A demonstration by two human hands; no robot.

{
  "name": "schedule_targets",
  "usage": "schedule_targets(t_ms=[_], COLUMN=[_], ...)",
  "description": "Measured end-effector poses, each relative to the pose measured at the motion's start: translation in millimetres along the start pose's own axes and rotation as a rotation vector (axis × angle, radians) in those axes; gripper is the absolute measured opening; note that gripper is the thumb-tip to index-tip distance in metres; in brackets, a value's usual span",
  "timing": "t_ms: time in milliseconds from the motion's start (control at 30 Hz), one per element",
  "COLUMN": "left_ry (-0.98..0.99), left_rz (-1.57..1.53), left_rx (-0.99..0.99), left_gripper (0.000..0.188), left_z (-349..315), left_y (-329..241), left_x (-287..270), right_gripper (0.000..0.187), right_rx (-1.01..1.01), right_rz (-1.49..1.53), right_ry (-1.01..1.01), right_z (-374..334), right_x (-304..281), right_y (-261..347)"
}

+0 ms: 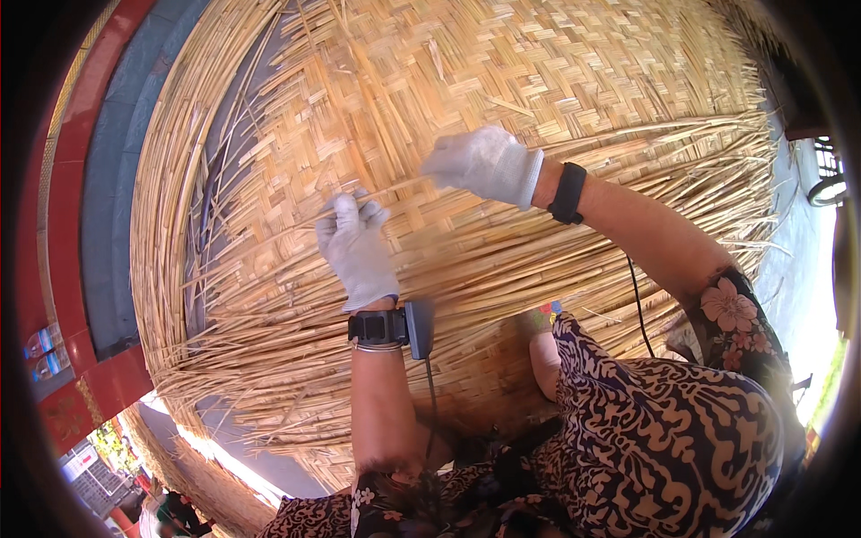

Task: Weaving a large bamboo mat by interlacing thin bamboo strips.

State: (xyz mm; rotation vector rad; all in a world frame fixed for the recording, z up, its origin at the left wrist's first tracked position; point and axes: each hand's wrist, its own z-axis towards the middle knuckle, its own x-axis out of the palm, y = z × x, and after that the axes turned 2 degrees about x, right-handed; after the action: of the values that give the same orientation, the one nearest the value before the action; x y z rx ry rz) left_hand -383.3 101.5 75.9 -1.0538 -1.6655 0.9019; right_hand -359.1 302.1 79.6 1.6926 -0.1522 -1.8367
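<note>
A large woven reed mat (574, 63) in a pale straw colour spreads in front of me, with a diagonal pattern. My left hand (354, 255), in a white glove, is closed with its fingers pinching a thin reed strip (404, 187) over the mat. To its right and slightly farther off, my right hand (489, 166), also gloved, is closed at the other end of the strip; its fingertips are blurred. Between the two hands the strip runs slightly upward to the right. Many unwoven reed ends (529, 229) lie crosswise below my hands.
Long loose reeds (166, 215) curve along the mat's left side. Beyond them are a grey-blue ledge (134, 117) and a red beam (67, 206), with plastic bottles (45, 354) at far left. Black cables (639, 305) hang from straps on my wrists. Patterned cloth (664, 430) covers my lap.
</note>
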Motion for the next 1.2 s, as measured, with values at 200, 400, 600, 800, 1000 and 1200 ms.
schedule_targets(t_ms=[200,400,600,800,1000,1200], left_ry=[-0.097,-0.024,0.125,0.095,0.218,0.348], left_rz=[0.230,0.119,0.109,0.316,0.131,0.053], left_rx=[-0.072,-0.115,0.055,0.035,0.118,0.141], left_gripper=[0.023,0.021,0.019,0.020,0.015,0.014], left_z=[-5,-7,-18,-20,-19,-27], left_y=[-4,-4,-4,-2,-5,-12], left_x=[6,11,3,-2,-14,-6], right_gripper=[0.005,0.008,0.019,0.019,0.026,0.032], right_rx=[0.026,0.060,0.338,-0.027,0.321,0.340], right_rz=[-0.151,-0.094,0.471,0.088,0.684,0.913], right_ry=[-0.111,0.017,0.368,0.161,0.369,0.507], right_z=[2,1,11,6,15,16], right_x=[-1,-7,-20,-3,-3,-15], right_y=[11,1,2,10,10,15])
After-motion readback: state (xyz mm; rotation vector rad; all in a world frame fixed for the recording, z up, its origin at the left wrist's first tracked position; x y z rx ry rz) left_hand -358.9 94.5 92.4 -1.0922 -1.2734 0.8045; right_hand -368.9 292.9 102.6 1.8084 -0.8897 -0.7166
